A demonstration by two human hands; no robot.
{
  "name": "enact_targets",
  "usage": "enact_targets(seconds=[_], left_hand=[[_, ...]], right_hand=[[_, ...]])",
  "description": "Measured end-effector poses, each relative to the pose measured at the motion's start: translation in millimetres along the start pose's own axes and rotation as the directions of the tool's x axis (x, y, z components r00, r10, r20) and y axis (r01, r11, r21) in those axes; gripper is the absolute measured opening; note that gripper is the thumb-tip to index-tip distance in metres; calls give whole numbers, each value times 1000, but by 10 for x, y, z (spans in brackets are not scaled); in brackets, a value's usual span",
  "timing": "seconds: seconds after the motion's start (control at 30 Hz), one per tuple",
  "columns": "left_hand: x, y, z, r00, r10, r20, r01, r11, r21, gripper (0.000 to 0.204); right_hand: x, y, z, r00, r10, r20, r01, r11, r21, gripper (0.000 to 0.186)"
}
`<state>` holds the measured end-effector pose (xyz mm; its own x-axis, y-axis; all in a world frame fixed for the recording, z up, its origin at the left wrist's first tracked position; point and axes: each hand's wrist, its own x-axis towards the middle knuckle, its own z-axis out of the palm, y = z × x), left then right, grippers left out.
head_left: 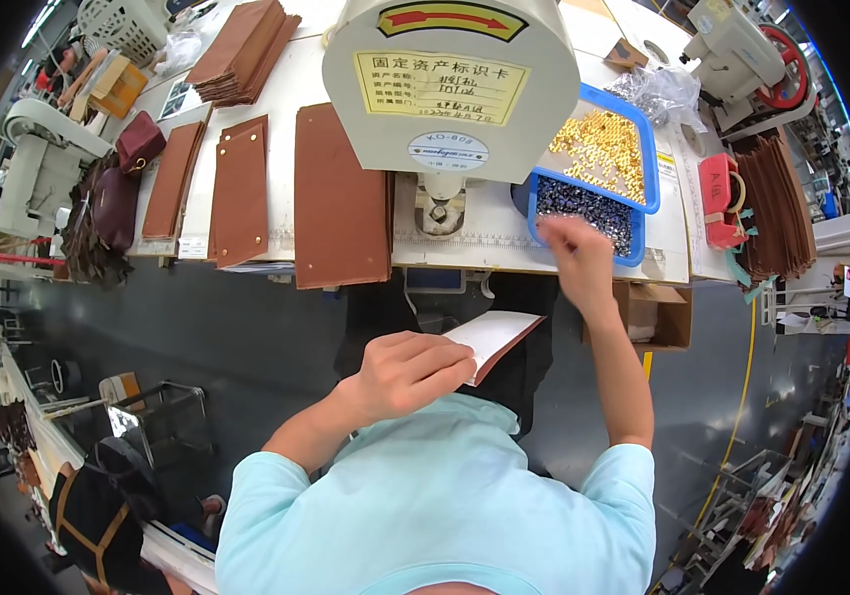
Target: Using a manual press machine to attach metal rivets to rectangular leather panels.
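My left hand [410,372] grips a leather panel [500,335] by its edge, the white backing facing up and the brown side showing along its right edge. The panel is held just in front of my body, below the table edge. My right hand [581,260] is over the near blue tray [631,260], fingers curled together and slightly blurred; whatever they hold is too small to tell. Small dark, shiny metal pieces [583,210] fill that tray. Gold-coloured metal fasteners [598,149] lie in the blue tray behind it. Left of the trays stands a white press machine [435,154].
Brown leather panels with gold studs [239,188] lie on the table left of the machine, beside a larger panel pile [341,203]. A tall leather stack [239,55] stands behind. To the right are a red holder [717,198], more leather [774,213] and a cardboard box [673,322] below the table.
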<state>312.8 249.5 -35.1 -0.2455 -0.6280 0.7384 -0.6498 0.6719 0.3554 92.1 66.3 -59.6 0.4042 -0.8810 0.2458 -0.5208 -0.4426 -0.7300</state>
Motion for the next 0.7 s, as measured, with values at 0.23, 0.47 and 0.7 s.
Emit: enact_targets(seconds=[0.23,0.47,0.7], left_hand=[[37,-18,13,999,35,-16,-35,999,-31,26],[-4,3,30,1000,27,12,-27,999,47,30],[-28,35,30,1000,-20,11,19,996,88,24]], right_hand=[[-592,-709,-87,801,-31,597,-400,715,573,10],[-638,-726,-52,757,-2,653,-538,566,625,10],[-602,-805,-78,750,1,662,-468,707,529,11]])
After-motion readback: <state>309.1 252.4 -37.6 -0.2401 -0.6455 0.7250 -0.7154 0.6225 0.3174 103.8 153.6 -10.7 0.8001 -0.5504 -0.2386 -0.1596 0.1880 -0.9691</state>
